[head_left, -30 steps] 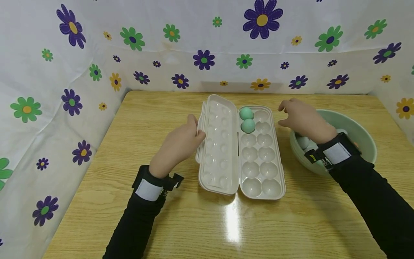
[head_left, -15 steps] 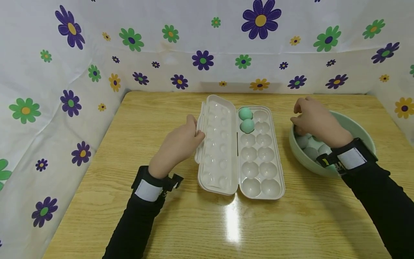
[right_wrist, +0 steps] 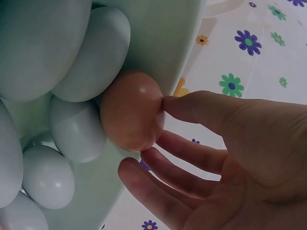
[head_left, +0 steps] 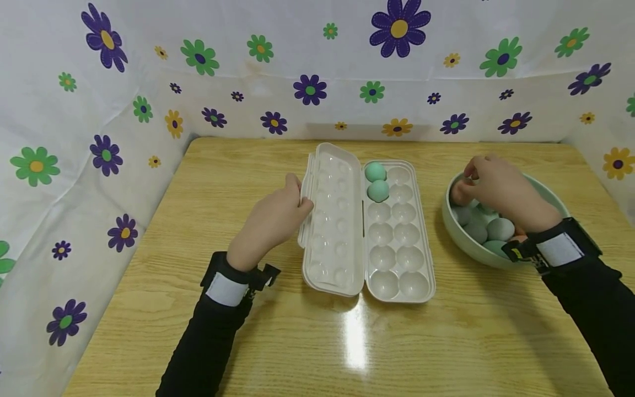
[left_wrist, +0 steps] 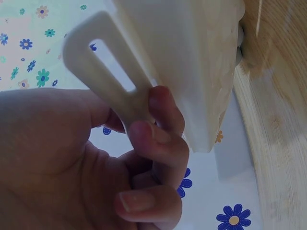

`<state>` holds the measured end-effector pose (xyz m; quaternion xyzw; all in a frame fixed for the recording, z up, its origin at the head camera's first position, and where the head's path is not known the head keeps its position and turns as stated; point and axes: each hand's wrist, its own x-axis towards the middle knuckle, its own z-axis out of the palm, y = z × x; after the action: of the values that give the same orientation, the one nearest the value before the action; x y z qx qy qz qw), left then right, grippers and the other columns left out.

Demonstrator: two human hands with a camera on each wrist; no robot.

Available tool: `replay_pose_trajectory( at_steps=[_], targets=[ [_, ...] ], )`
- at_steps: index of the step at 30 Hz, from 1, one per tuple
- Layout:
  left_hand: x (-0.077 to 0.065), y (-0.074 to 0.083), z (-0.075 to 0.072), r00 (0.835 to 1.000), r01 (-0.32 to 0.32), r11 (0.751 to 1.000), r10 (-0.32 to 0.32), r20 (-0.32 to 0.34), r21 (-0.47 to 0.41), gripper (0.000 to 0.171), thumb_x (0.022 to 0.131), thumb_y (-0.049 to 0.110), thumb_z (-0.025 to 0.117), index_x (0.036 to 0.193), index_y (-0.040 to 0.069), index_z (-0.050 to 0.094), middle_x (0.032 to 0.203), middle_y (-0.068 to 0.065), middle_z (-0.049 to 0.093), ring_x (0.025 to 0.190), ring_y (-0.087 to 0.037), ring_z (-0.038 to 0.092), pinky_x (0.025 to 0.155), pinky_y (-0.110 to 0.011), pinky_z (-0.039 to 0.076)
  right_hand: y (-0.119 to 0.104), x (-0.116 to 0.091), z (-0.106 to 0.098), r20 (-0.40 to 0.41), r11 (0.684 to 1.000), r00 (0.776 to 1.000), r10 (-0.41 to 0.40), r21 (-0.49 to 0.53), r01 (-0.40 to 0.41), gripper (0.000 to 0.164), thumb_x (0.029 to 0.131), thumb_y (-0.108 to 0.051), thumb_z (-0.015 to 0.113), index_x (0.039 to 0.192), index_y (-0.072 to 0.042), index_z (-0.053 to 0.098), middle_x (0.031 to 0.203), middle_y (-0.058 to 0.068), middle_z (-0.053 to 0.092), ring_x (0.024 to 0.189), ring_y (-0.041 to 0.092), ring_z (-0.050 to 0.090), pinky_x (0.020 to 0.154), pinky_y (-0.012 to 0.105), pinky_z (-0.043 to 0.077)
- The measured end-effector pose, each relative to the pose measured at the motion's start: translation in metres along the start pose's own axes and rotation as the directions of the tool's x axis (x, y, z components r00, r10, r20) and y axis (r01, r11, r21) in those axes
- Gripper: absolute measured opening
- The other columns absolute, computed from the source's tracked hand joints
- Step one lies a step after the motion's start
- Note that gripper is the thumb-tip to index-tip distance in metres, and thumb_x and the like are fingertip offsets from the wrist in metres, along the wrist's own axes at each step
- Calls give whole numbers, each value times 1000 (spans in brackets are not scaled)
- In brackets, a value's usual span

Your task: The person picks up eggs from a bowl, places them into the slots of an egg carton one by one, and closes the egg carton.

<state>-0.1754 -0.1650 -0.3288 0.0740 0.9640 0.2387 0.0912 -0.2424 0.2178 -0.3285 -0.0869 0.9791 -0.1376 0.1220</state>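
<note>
Toward the tabletop's [head_left: 297,353] right edge, a fragile-looking egg [right_wrist: 132,110], best taken mid-body, was pinched by right hand [head_left: 508,190], carton [head_left: 393,245] by left hand [head_left: 270,220].

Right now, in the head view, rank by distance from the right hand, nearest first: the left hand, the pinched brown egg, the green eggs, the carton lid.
1. Brown egg: pinched by the right hand.
2. Green eggs: inside the carton.
3. Carton lid: left of them.
4. Left hand: leftmost, gripping the lid.
</note>
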Motion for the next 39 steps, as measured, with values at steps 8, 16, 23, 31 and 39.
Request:
replay_pose_trajectory(
  at_steps=[8, 16, 23, 31, 39],
  targets=[
    [0, -2, 2, 1000, -3, 1000, 3, 0, 4, 37, 106, 27, 44, 127, -3, 41, 72, -4, 48, 55, -17, 48, 47, -25, 34, 4, 6, 7, 47, 999, 998, -35, 20, 34, 40, 96, -22, 63, 124, 6, 58, 111, 24, 60, 97, 36, 54, 83, 50, 49],
    [1, -1, 0, 1000, 1, 1000, -1, 6, 4, 38, 105, 27, 44, 128, -3, 40, 70, -4, 47, 54, -17, 47, 47, -26, 33, 6, 11, 10, 100, 999, 994, -51, 25, 48, 38, 97, -18, 63, 122, 6, 49, 101, 20, 60, 89, 31, 56, 80, 46, 51],
    [0, 0, -1, 1000, 9, 1000, -9, 12, 8, 38, 106, 28, 44, 128, -3, 40, 71, -4, 48, 55, -17, 48, 47, -26, 33, 5, 10, 8, 90, 997, 993, -75, 7, 75, 33, 97, -19, 65, 119, 4, 53, 105, 21, 62, 90, 31, 57, 79, 47, 50],
    [0, -2, -1, 1000, 12, 1000, -12, 15, 4, 38, 106, 28, 44, 127, -3, 40, 71, -4, 47, 54, -17, 47, 47, -25, 33, 5, 11, 7, 63, 996, 994, -89, -17, 90, 33, 93, -13, 61, 120, 4, 55, 109, 24, 56, 94, 35, 52, 77, 46, 48],
    [1, -2, -1, 1000, 11, 1000, -11, 17, 1, 38, 106, 28, 44, 128, -2, 40, 70, -4, 47, 54, -17, 47, 47, -25, 33, -1, 6, 3, 21, 998, 998, -61, 1, 61, 42, 92, -6, 60, 131, 4, 50, 123, 30, 47, 99, 42, 50, 80, 52, 49]
  ],
)
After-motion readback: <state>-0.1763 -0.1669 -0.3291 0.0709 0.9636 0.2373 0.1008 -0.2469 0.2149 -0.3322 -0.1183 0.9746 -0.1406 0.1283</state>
